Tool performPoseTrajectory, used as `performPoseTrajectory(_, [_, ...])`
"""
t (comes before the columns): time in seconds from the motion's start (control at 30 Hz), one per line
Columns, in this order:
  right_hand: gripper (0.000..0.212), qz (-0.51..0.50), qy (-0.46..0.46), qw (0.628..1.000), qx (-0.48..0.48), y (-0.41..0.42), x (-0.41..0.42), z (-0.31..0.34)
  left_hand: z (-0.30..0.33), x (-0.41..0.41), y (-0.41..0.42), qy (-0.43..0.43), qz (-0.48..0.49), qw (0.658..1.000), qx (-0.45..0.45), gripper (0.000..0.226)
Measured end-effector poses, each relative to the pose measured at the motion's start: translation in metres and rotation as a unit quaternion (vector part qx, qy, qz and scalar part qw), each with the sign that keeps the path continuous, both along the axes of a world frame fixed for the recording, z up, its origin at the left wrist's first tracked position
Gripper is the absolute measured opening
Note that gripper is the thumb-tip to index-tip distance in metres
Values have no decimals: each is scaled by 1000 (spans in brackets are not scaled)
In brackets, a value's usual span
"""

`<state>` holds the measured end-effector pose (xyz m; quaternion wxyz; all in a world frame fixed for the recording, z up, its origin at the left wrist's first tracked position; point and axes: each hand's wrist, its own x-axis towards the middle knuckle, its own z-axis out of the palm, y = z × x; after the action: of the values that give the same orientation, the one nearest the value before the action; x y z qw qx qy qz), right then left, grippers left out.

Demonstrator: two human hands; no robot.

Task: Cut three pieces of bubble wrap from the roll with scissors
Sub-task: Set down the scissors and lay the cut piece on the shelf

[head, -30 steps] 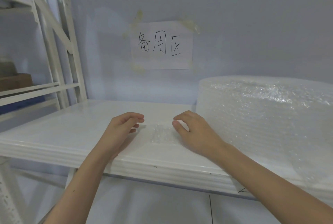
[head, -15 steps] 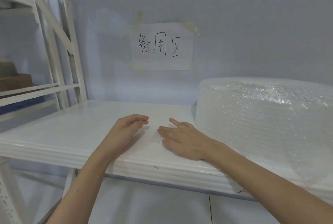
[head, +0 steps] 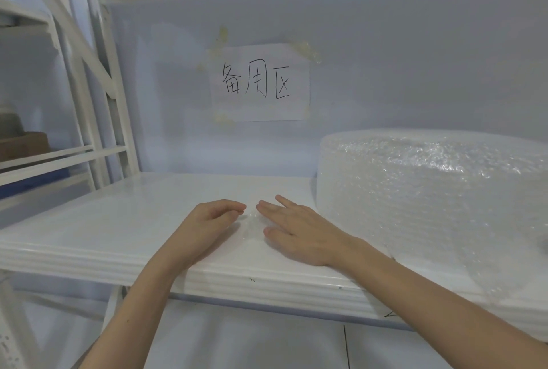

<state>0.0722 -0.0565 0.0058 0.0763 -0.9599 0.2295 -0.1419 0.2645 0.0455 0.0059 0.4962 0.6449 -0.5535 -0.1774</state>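
Note:
A large roll of clear bubble wrap (head: 430,190) lies on the right part of a white shelf (head: 118,220). A small flat piece of bubble wrap (head: 252,225) rests on the shelf left of the roll. My right hand (head: 296,232) lies flat on that piece, fingers spread and pointing left. My left hand (head: 212,220) rests on the shelf just left of the piece, fingers loosely curled, holding nothing. No scissors are in view.
The wall behind carries a taped paper sign (head: 259,82) with handwritten characters. White rack posts (head: 98,101) stand at the left, with another shelf and a brown box (head: 23,144) beyond. A loose flap of wrap (head: 474,265) hangs over the shelf's front edge at the right.
My right hand went from curled fingertips on the small piece to lying flat over it, sliding left. My left hand stayed nearly in place, close to the right hand's fingertips.

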Motion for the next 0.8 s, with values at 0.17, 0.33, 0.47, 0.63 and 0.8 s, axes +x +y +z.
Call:
performPoseTrajectory(0.17, [57, 2, 22, 1000, 9, 1, -1, 1, 0, 0, -1, -23, 4, 1000, 9, 25])
performPoseTrajectory(0.33, [58, 3, 7, 999, 42, 4, -3, 3, 0, 0, -2, -27, 9, 1000, 9, 26])
performPoseTrajectory(0.47, [61, -17, 2, 998, 58, -2, -1, -2, -1, 0, -2, -23, 9, 1000, 9, 26])
performPoseTrajectory(0.63, [52, 11, 29, 999, -11, -1, 1, -1, -1, -1, -3, -27, 13, 1000, 10, 25])
performPoseTrajectory(0.8, [52, -24, -73, 997, -4, 3, -5, 1, 0, -2, -2, -29, 18, 999, 10, 24])
